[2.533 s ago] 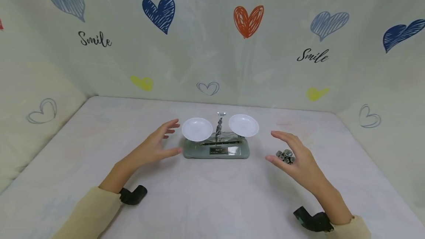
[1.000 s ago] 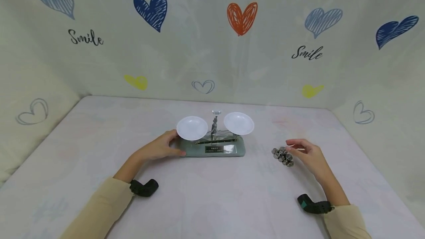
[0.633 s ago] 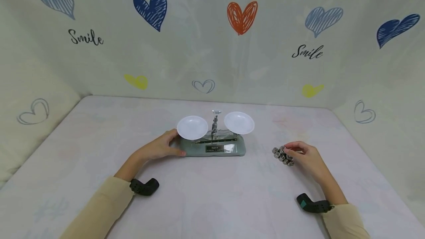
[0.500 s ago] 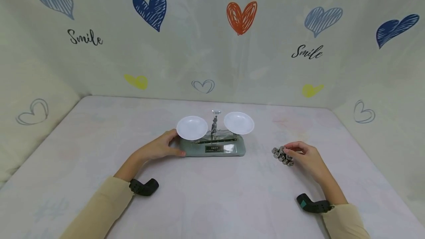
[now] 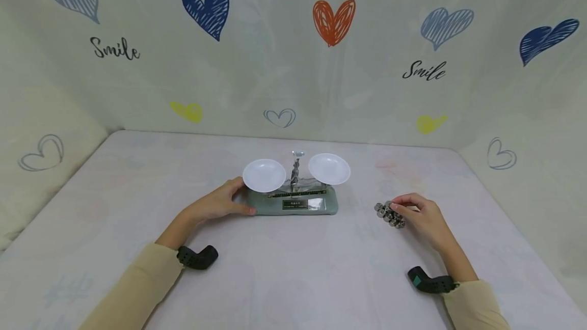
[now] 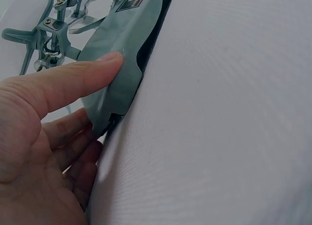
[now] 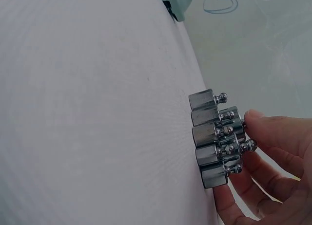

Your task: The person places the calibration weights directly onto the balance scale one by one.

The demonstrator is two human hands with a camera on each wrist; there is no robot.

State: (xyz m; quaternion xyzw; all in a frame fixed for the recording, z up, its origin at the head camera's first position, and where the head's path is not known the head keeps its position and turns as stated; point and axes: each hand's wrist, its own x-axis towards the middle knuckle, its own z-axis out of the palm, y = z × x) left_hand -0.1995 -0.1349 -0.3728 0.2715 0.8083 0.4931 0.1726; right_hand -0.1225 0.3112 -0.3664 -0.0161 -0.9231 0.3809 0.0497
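A balance scale (image 5: 293, 201) with a grey-green base and two white pans stands mid-table. My left hand (image 5: 215, 203) grips the base's left end, thumb on its front face and fingers behind; the left wrist view shows the thumb (image 6: 92, 76) lying flat on the green base (image 6: 117, 84). To the right of the scale, several shiny metal weights (image 7: 207, 135) with small knobs stand bunched together on the cloth. My right hand (image 5: 423, 218) is at the far side of the bunch, thumb (image 7: 273, 130) and finger pinching a weight by its knob, partly hidden behind the front row.
A pale cloth (image 5: 293, 269) covers the table. Behind it hangs a light curtain (image 5: 270, 55) printed with hearts and "Smile". Black wrist cameras (image 5: 198, 257) sit on both wrists, below beige sleeves (image 5: 133, 289).
Both hands were spread and apart from things at first. The left then moved right onto the scale's base; the right closed its thumb and finger at the weights. Lately both hold almost still.
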